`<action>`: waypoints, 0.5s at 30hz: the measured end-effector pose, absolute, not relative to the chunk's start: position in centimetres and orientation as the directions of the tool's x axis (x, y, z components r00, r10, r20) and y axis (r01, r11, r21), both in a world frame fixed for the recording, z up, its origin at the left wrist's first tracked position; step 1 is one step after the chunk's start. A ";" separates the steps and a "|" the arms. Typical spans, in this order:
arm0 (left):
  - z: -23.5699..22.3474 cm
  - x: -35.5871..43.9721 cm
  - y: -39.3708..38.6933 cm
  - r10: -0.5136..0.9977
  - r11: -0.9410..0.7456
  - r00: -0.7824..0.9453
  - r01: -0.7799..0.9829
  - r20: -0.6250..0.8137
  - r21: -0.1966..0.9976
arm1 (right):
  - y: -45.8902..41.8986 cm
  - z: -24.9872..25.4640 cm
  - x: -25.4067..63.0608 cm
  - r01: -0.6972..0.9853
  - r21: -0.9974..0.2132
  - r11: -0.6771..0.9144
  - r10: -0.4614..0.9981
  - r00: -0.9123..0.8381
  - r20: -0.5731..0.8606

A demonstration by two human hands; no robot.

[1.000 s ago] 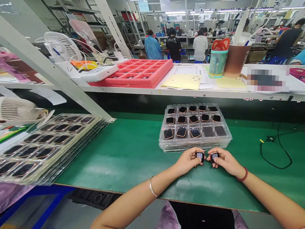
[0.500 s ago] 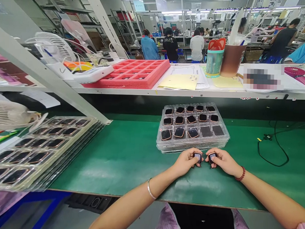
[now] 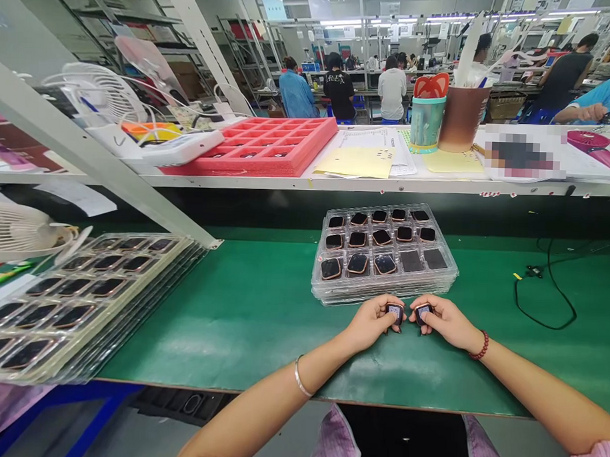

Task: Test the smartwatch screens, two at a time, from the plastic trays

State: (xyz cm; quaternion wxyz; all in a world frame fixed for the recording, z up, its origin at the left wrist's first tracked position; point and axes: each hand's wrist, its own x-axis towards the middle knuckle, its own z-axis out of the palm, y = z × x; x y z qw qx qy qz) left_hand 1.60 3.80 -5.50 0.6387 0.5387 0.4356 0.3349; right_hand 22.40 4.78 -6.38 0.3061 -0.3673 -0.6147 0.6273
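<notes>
Between its thumb and fingers my left hand (image 3: 374,324) grips a smartwatch (image 3: 395,313), a small dark square case whose screen shows a pale code-like pattern. A second smartwatch (image 3: 423,312) with a similar pattern is pinched in my right hand (image 3: 446,321). The two watches are side by side, a small gap apart, low over the green bench. Just beyond them lies a stack of clear plastic trays (image 3: 383,292). Its top tray holds several dark square watches with copper-coloured rims, and two front-right compartments hold none.
Another stack of watch trays (image 3: 85,344) is on the left, beside a white fan (image 3: 19,228). A black cable (image 3: 546,323) lies at right. On the shelf above are a red compartment tray (image 3: 307,163), papers and a brown cup (image 3: 461,120). Several people sit in the background.
Both hands keep their grip on the watches and hardly move. The view has shifted very slightly. At far right, a co-worker's hand in a blue sleeve has come into view.
</notes>
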 end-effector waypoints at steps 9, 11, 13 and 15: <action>-6.1 1.5 3.9 0.890 0.180 0.422 0.027 -0.175 0.983 | 4.9 -6.4 22.4 0.041 -0.998 -0.055 0.838 -0.542 -0.068; -6.1 1.6 3.9 0.897 0.170 0.418 -0.018 -0.147 0.985 | 4.7 -6.3 22.2 0.058 -0.998 -0.027 0.846 -0.531 -0.053; -6.0 1.8 3.8 0.908 0.148 0.404 -0.066 -0.109 0.987 | 4.6 -6.2 22.1 0.067 -0.998 0.002 0.835 -0.550 -0.036; -6.0 1.8 3.8 0.913 0.134 0.397 -0.076 -0.094 0.988 | 4.6 -6.2 22.1 0.057 -0.998 -0.002 0.809 -0.586 -0.035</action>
